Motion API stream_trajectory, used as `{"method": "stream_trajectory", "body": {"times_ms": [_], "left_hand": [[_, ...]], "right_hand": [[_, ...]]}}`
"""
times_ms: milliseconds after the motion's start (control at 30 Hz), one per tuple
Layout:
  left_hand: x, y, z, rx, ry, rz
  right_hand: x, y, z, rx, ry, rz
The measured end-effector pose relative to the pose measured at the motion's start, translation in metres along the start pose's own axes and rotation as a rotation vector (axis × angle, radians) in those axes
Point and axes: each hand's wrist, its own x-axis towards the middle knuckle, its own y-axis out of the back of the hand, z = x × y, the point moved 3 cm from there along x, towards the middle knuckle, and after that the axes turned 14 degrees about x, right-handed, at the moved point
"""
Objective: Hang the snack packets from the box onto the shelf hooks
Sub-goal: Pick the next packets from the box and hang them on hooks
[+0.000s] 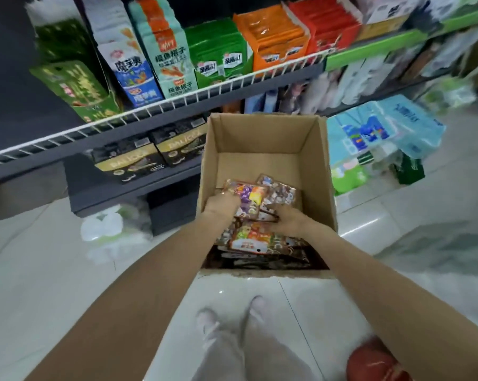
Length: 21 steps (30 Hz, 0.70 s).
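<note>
An open cardboard box (262, 141) stands on the floor in front of my feet. Several colourful snack packets (255, 239) lie loose in its near half. Both my hands are down inside the box. My left hand (222, 206) grips the left edge of a small stack of packets (250, 199), fingers curled over it. My right hand (286, 220) holds the same stack from the right and underneath. No shelf hooks show in this view.
A dark shelf unit (139, 127) with a white wire rail stands behind the box, full of boxed snacks. Packs of tissue (375, 141) are piled on the floor at the right. A white plastic bag (106, 224) lies at the left. A red round object (375, 361) sits at the bottom right.
</note>
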Motion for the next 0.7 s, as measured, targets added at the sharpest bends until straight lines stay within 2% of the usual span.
{"method": "stream_trajectory", "body": {"times_ms": [100,267,400,533,700], "left_hand": [[-0.002,0.0,0.008,0.065,-0.001,0.073],[0.003,-0.005,0.016,0.169,-0.057,0.17],[0.001,-0.003,0.016,0.162,-0.09,0.21],[-0.018,0.007,0.01,0.06,-0.013,0.253],[-0.05,0.015,-0.008,-0.17,0.161,0.349]], "right_hand": [[0.004,0.0,0.003,-0.046,0.016,-0.016],[0.002,-0.003,0.01,0.023,-0.017,-0.027],[-0.008,-0.008,0.01,0.106,0.0,-0.057],[-0.015,-0.012,0.006,0.145,0.027,-0.089],[-0.017,-0.025,0.003,-0.208,0.053,-0.11]]}}
